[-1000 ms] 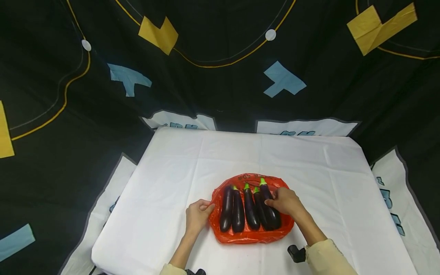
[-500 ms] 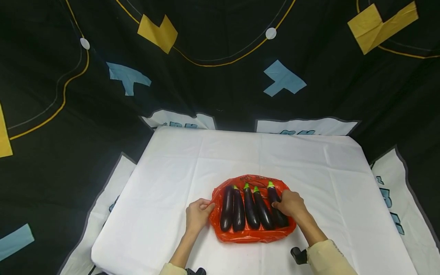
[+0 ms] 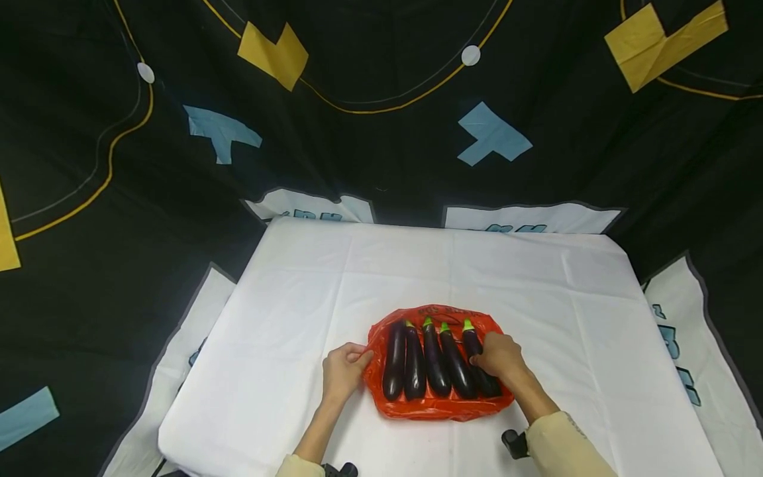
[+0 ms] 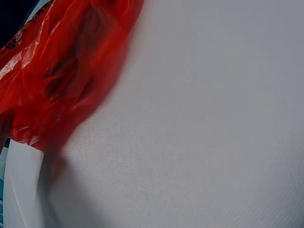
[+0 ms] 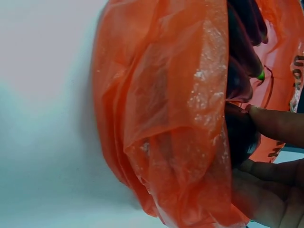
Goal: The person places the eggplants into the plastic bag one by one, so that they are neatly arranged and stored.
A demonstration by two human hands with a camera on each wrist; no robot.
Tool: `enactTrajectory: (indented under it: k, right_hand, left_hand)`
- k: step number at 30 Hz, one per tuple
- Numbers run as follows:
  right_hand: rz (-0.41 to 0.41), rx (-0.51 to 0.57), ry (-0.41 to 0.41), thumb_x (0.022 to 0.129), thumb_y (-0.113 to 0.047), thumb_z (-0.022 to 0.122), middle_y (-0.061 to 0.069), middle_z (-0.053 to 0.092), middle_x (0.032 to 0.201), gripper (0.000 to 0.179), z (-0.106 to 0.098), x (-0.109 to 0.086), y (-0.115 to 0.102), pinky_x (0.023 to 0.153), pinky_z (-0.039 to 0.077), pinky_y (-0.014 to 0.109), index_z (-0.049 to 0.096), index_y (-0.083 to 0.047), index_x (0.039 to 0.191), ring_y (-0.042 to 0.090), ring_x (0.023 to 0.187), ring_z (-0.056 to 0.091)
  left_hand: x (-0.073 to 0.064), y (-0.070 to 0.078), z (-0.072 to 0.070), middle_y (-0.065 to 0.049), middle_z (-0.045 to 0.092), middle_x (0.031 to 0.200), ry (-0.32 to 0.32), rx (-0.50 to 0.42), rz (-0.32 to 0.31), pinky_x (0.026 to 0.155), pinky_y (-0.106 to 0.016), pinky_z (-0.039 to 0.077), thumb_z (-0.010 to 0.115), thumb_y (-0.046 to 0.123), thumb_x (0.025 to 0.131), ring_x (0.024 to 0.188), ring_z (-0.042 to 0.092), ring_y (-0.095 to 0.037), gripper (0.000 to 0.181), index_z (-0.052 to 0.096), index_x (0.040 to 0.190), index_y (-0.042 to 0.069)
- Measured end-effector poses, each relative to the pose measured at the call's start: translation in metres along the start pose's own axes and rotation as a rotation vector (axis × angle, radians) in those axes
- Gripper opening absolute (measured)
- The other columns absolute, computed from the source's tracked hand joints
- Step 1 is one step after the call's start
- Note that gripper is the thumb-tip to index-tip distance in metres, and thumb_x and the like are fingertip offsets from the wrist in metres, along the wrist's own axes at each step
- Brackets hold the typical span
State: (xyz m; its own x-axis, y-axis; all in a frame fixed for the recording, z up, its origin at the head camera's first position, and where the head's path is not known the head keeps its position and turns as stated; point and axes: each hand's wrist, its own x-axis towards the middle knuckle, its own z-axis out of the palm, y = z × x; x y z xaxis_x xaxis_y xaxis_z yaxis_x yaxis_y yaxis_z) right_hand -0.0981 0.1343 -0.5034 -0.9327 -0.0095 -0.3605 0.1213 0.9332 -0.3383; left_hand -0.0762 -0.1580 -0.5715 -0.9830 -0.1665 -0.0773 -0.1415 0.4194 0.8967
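Observation:
Several dark purple eggplants [image 3: 438, 363] with green stem ends lie side by side in an opened red plastic bag [image 3: 417, 412] on the white table. At the bag's left edge my left hand [image 3: 342, 374] pinches the plastic between thumb and fingers. My right hand [image 3: 501, 358] holds the rightmost eggplant [image 3: 472, 341], thumb on its near side, its middle partly covered by the hand. In the right wrist view, thumb and fingers lie around that eggplant [image 5: 241, 135] behind the bag's wall. The left wrist view shows mostly red bag and tablecloth, the fingers almost out of sight.
The white-covered table [image 3: 334, 265] reaches away beyond the bag. A black curtain [image 3: 381, 159] with yellow and blue patches hangs behind it. Black wrist devices [image 3: 515, 444] sit beside the sleeves.
My right hand has shifted the rightmost eggplant right and toward me, away from its neighbour, and lowered it into the bag's right side. The left hand has stayed at the bag's edge.

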Motion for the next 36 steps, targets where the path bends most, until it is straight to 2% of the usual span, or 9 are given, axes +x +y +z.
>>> enactTrajectory:
  k: [11, 27, 36]
  right_hand:
    - [0.020, -0.024, -0.004, 0.078, -0.017, 0.076, 0.008, 0.056, 0.068, 0.025, 0.005, 0.003, 0.001, 0.060, 0.049, 0.037, 0.062, 0.003, 0.079, 0.022, 0.063, 0.052]
    - [0.007, -0.019, 0.013, 0.078, -0.016, 0.076, 0.007, 0.055, 0.064, 0.023, 0.014, 0.006, 0.003, 0.056, 0.049, 0.035, 0.061, 0.001, 0.074, 0.020, 0.059, 0.052]
    - [0.040, 0.013, 0.028, 0.076, -0.019, 0.079, 0.007, 0.055, 0.065, 0.026, 0.018, 0.000, 0.000, 0.049, 0.045, 0.032, 0.060, -0.002, 0.073, 0.021, 0.057, 0.052]
  left_hand:
    - [0.003, 0.001, 0.001, -0.002, 0.070, 0.070, 0.006, -0.015, 0.017, 0.042, -0.027, 0.047, 0.074, 0.017, 0.083, 0.047, 0.057, -0.013, 0.010, 0.071, 0.082, 0.008]
    - [0.003, -0.002, 0.001, -0.002, 0.069, 0.068, 0.005, -0.020, 0.006, 0.040, -0.027, 0.046, 0.074, 0.017, 0.082, 0.046, 0.060, -0.022, 0.010, 0.071, 0.081, 0.008]
    - [0.001, 0.000, 0.000, -0.003, 0.070, 0.069, 0.004, -0.020, -0.005, 0.042, -0.028, 0.046, 0.074, 0.016, 0.082, 0.047, 0.058, -0.014, 0.010, 0.071, 0.081, 0.007]
